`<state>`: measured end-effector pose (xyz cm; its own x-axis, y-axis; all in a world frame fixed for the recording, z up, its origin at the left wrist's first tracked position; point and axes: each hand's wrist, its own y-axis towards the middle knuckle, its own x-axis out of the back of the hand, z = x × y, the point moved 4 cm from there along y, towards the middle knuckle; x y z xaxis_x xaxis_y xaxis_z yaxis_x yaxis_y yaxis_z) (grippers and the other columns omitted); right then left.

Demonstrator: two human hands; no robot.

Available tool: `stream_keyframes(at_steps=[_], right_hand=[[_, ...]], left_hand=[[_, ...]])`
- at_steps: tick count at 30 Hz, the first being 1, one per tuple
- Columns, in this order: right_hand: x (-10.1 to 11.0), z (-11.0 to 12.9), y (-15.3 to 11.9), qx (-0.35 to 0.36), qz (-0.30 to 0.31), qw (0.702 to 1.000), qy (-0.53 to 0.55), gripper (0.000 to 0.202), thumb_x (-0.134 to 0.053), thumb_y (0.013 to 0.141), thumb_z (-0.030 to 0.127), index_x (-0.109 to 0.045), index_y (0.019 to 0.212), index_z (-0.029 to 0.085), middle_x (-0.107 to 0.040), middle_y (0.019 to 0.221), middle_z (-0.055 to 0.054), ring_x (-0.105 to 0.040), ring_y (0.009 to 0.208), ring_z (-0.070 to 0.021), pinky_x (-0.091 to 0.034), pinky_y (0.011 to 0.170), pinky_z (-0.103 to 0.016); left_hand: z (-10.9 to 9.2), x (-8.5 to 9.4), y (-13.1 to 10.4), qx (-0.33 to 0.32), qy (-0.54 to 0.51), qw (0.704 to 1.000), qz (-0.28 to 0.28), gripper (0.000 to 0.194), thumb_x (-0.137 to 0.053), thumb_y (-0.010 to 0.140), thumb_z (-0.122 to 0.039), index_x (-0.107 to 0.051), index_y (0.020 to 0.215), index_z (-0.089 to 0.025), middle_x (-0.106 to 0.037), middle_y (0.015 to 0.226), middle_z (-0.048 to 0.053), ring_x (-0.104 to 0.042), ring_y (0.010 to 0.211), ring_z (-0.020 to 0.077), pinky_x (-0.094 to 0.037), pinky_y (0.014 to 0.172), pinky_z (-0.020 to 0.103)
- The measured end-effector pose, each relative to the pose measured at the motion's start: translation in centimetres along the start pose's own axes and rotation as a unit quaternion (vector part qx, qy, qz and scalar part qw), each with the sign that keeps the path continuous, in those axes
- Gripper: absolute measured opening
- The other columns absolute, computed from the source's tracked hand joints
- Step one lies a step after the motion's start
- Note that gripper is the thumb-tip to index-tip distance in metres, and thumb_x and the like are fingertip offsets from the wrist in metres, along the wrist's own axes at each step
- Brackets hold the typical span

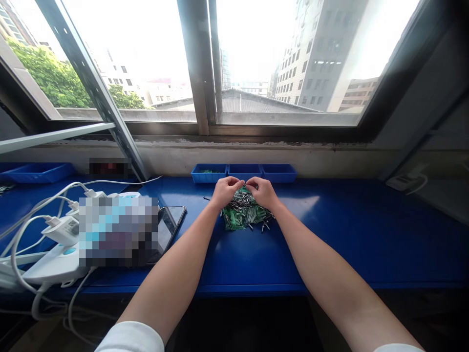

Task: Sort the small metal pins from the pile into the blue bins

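Observation:
My left hand (225, 192) and my right hand (264, 192) meet over a heap of small, slim metal pieces (241, 201), which look like screws or rivets. Both hands are closed in a pinch, thumb against fingers, with the fingertips almost touching. Whatever is between them is too small to make out. Under the metal pieces lies green, shiny material (234, 221) that looks like small plastic packets or a bag. A few metal pieces have strayed to the front right of the heap, and one lies left of it.
Three joined blue bins (245, 171) stand behind my hands; the left one holds some green bits. To the left are a white power strip (54, 264) with plugs and cables, a blurred-out patch and a dark phone (170, 222). The blue table (252, 264) ends at its front edge.

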<state>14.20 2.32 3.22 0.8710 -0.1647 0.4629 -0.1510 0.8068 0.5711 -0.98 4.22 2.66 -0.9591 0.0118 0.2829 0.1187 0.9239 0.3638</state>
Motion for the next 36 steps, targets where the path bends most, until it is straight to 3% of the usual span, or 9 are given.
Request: stream_keyframes(at_steps=[5,10,15,18,25,31,36], right_hand=[[0.5,-0.2,0.1,-0.02,-0.019,0.999,0.038,0.018,-0.056,0.075,0.032,-0.066,0.08,0.017,-0.065,0.074,-0.004,-0.056,0.067,-0.015,-0.044,0.061,-0.027],[0.8,-0.2,0.0,-0.05,0.003,0.993,0.103,0.02,-0.061,0.069,0.034,-0.068,0.075,0.016,-0.066,0.071,-0.004,-0.057,0.065,-0.0151,-0.044,0.059,-0.026],[0.9,-0.2,-0.2,-0.08,0.013,0.981,0.173,0.02,-0.063,0.068,0.034,-0.07,0.074,0.017,-0.069,0.073,-0.004,-0.062,0.072,-0.0188,-0.048,0.066,-0.029],[1.0,-0.3,-0.1,-0.08,0.007,0.976,0.202,0.018,-0.063,0.068,0.033,-0.07,0.072,0.017,-0.069,0.069,-0.004,-0.064,0.071,-0.0196,-0.049,0.069,-0.03],[1.3,-0.8,-0.4,-0.088,-0.058,0.988,0.117,0.019,-0.06,0.071,0.034,-0.069,0.069,0.018,-0.069,0.072,-0.004,-0.064,0.073,-0.02,-0.049,0.07,-0.03],[1.1,-1.1,-0.6,-0.086,-0.066,0.99,0.09,0.019,-0.06,0.072,0.032,-0.071,0.076,0.017,-0.07,0.075,-0.005,-0.062,0.071,-0.019,-0.048,0.065,-0.029],[0.6,-1.3,-0.6,-0.093,-0.043,0.991,0.083,0.019,-0.061,0.071,0.031,-0.072,0.08,0.018,-0.07,0.079,-0.005,-0.061,0.071,-0.0183,-0.047,0.062,-0.029]], left_hand=[[0.0,0.3,0.0,-0.017,0.078,0.997,0.02,0.038,-0.059,0.072,-0.051,-0.069,0.078,-0.015,-0.068,0.076,0.005,-0.059,0.07,0.017,-0.044,0.062,0.026],[-0.2,0.4,-0.2,-0.015,0.128,0.991,0.02,0.037,-0.053,0.076,-0.05,-0.068,0.076,-0.016,-0.065,0.068,0.002,-0.055,0.064,0.0153,-0.039,0.058,0.025],[-0.4,0.2,-0.3,-0.024,0.205,0.979,-0.002,0.044,-0.042,0.084,-0.05,-0.064,0.063,-0.018,-0.057,0.055,0.001,-0.05,0.057,0.0146,-0.034,0.054,0.026],[-0.7,-0.4,-0.6,-0.038,0.26,0.965,-0.011,0.049,-0.036,0.087,-0.05,-0.061,0.059,-0.019,-0.059,0.057,0.003,-0.051,0.057,0.0159,-0.033,0.054,0.027],[-1.5,-1.3,-1.4,-0.078,0.355,0.931,-0.048,0.046,-0.035,0.09,-0.046,-0.064,0.068,-0.019,-0.063,0.072,0.008,-0.058,0.072,0.0203,-0.038,0.063,0.028],[-1.2,-1.2,-1.1,-0.091,0.323,0.942,-0.019,0.037,-0.039,0.09,-0.038,-0.064,0.071,-0.018,-0.061,0.077,0.006,-0.057,0.077,0.0187,-0.04,0.069,0.028],[-0.4,-1.0,-0.9,-0.059,0.334,0.94,-0.02,0.034,-0.04,0.091,-0.035,-0.065,0.074,-0.018,-0.062,0.085,0.008,-0.056,0.085,0.0206,-0.04,0.074,0.03]])
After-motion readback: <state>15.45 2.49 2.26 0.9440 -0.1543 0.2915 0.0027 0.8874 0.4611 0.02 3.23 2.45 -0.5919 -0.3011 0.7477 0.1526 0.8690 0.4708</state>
